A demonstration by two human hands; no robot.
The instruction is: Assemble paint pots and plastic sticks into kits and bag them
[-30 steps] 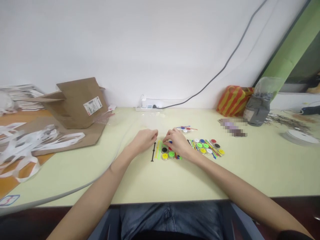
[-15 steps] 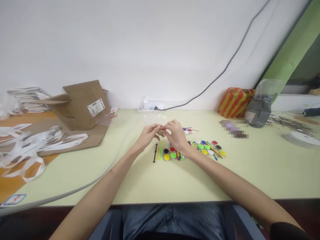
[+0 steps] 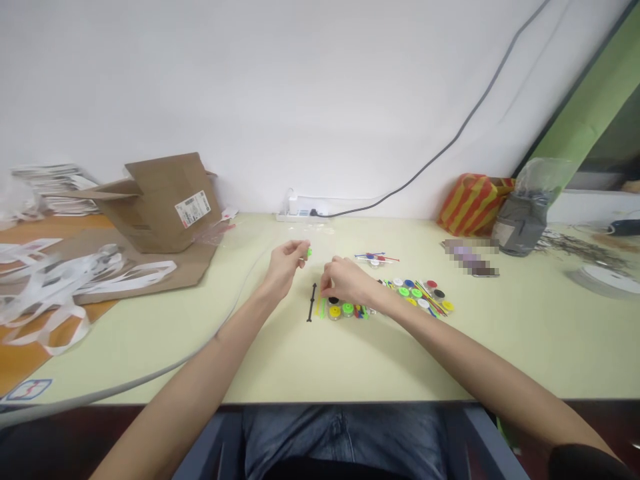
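My left hand (image 3: 287, 265) is raised above the table, fingers pinched on a small bright green piece (image 3: 309, 252) that mostly hides behind the fingertips. Lower and to its right, my right hand (image 3: 344, 280) has its fingers together at the upper ends of a yellow plastic arrow (image 3: 318, 307) and a light green plastic arrow (image 3: 323, 309); whether it grips one is hidden. A black plastic arrow (image 3: 311, 304) lies just left of these. Below the right hand sit clear round pieces with coloured tops, among them a yellow-topped one (image 3: 335, 312) and a green-topped one (image 3: 348, 309).
More coloured round pieces (image 3: 417, 293) and arrows lie right of my right forearm. An assembled cluster of arrows (image 3: 376, 257) lies behind. A cardboard box (image 3: 163, 207) and white ribbon (image 3: 100, 280) are at left; a power strip (image 3: 300, 217) and a striped bag (image 3: 467, 203) stand by the wall.
My hands, together before, are now apart. The right hand has come down to the arrows on the table; the left has drawn slightly left and up with the green piece.
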